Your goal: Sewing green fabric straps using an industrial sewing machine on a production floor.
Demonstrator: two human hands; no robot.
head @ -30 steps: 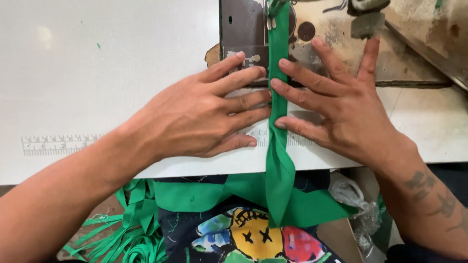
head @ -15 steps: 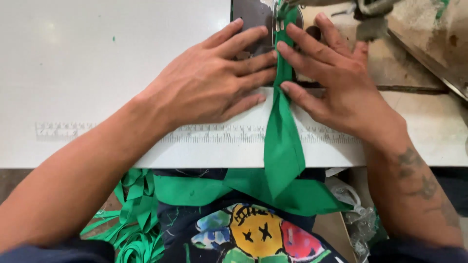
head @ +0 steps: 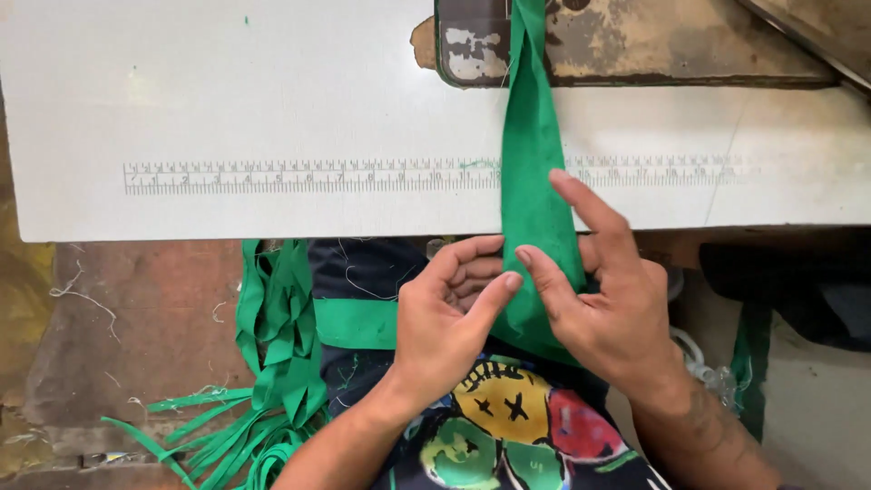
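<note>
A long green fabric strip [head: 529, 154] runs from the sewing machine's worn metal bed [head: 635, 45] down over the white table's front edge [head: 272, 222] into my lap. My right hand [head: 603, 304] grips the strip just below the table edge, thumb and fingers pinching its folded width. My left hand [head: 449, 318] is beside it, fingers curled, thumb touching the strip's left edge. Both hands are low, over my lap and a dark printed shirt [head: 517, 426].
A printed ruler scale [head: 308, 177] runs along the white tabletop near its front edge. A heap of more green strips [head: 277, 363] hangs and lies at the left of my lap, above a reddish floor [head: 136, 327].
Both hands have come off the tabletop near the machine and moved down towards my lap, sliding along the strip. The view has tilted downward.
</note>
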